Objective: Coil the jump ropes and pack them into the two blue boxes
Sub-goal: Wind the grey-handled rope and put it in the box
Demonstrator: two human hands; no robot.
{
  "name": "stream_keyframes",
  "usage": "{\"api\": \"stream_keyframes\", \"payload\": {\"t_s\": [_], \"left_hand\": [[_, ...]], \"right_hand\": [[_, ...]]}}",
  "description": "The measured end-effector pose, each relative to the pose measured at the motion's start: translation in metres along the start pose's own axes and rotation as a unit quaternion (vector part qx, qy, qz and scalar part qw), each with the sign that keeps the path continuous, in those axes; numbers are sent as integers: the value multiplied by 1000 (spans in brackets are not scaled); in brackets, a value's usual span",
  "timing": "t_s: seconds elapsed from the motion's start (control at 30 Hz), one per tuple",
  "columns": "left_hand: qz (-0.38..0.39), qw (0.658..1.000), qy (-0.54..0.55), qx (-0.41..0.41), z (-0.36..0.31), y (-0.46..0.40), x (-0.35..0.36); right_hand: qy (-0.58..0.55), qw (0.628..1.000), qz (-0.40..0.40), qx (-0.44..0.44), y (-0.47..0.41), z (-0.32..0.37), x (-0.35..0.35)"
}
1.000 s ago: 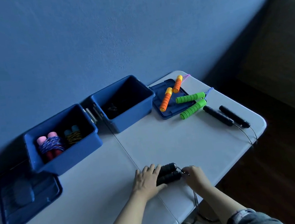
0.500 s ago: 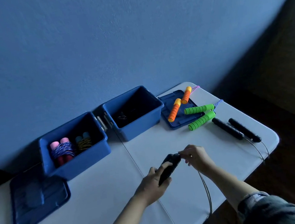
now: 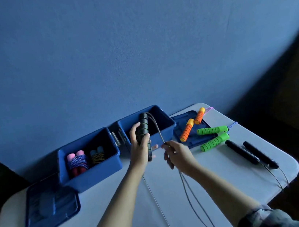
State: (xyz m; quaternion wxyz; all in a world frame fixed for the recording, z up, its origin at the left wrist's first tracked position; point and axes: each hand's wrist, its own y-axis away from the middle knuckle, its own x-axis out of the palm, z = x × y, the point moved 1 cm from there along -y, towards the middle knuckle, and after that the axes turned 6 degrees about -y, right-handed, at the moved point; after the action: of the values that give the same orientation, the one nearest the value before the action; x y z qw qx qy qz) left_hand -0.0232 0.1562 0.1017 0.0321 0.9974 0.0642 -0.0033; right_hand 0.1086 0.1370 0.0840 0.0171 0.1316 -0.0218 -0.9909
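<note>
The right box (image 3: 166, 130) stands open, but its mouth is partly blocked by the left hand (image 3: 140, 149) gripping black handles (image 3: 143, 131) upright before it. The left box (image 3: 95, 171) is half filled by coiled ropes (image 3: 78, 161). Bare table (image 3: 121, 223) is left in front, between the forearms.

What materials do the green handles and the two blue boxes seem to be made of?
The green handles look like soft matte foam: ribbed, with dark grooves and no shine. The two blue boxes, the left box and the right box, look like smooth moulded plastic, probably rigid, judging by thin walls and rolled rims.
</note>
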Motion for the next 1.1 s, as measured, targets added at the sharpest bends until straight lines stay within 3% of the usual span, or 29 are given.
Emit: {"api": "stream_keyframes", "payload": {"t_s": [0.2,0.3,0.4,0.53,0.7,0.8,0.93,1.0,1.1], "left_hand": [[-36,985,163,-35,6,2,1],[-17,990,137,-28,10,8,-2],[-83,992,91,15,17,2,-12],[-144,986,89,6,19,-9,-38],[-213,970,-79,86,20,-16,-84],[-231,953,-174,91,28,-21,-108],[-162,900,-350,203,35,-22,-115],[-130,872,-412,230,36,-20,-118],[-80,859,-445,241,38,-12,-120]], "right_hand": [[-1,988,126,89,19,4,26],[1,976,178,126,25,4,17],[56,961,231,139,32,-5,6],[171,953,233,86,43,-7,-8],[292,920,257,51,51,2,-27],[303,912,270,51,54,6,-36],[297,895,326,70,62,25,-33],[310,897,311,53,63,31,-35],[377,890,254,-22,59,39,-44]]}}
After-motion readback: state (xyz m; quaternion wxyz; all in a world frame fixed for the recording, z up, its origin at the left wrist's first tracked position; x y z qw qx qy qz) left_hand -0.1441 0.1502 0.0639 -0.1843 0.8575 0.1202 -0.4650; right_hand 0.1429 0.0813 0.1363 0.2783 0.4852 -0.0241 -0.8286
